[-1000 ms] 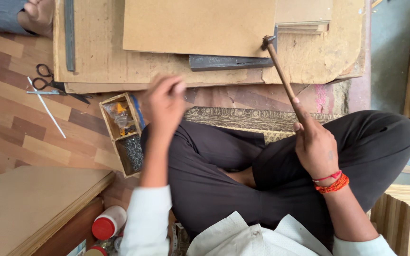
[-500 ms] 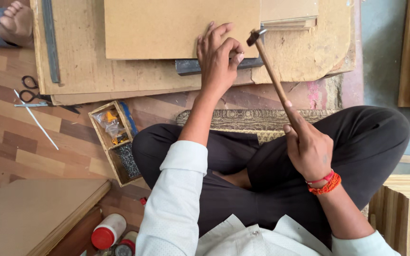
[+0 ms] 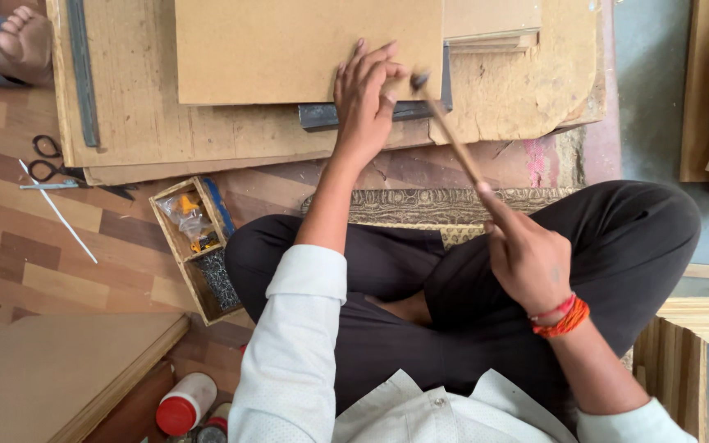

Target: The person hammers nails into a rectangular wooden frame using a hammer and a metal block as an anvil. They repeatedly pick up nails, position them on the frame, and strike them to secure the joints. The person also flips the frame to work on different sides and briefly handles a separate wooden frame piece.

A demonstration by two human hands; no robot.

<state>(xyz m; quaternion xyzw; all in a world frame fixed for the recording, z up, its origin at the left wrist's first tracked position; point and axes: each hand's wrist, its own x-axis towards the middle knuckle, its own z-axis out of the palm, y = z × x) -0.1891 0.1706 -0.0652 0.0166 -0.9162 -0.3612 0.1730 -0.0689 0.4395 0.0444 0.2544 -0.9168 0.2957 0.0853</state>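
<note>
Your left hand [image 3: 364, 97] lies on the near edge of the board [image 3: 305, 49], fingers curled over it and the thumb pinched toward the forefinger beside the hammer head; what they pinch is too small to tell. The board rests flat on a larger sheet [image 3: 207, 135] on the floor, with a dark metal bar [image 3: 322, 116] under its near edge.

Your right hand [image 3: 528, 261] is closed around the lower end of the hammer [image 3: 445, 127] handle. The handle slants up and left from your fist. The head is blurred, just beside your left fingertips at the board edge.

You sit cross-legged on a patterned mat [image 3: 420, 205]. Left of your knee: a wooden box [image 3: 197, 246] with two compartments, one with a plastic bag, one with small dark fasteners. Scissors [image 3: 47, 160] lie further left. A red-capped bottle [image 3: 184, 404] lies near your left elbow. Another person's bare foot [image 3: 25, 43] shows at top left.
</note>
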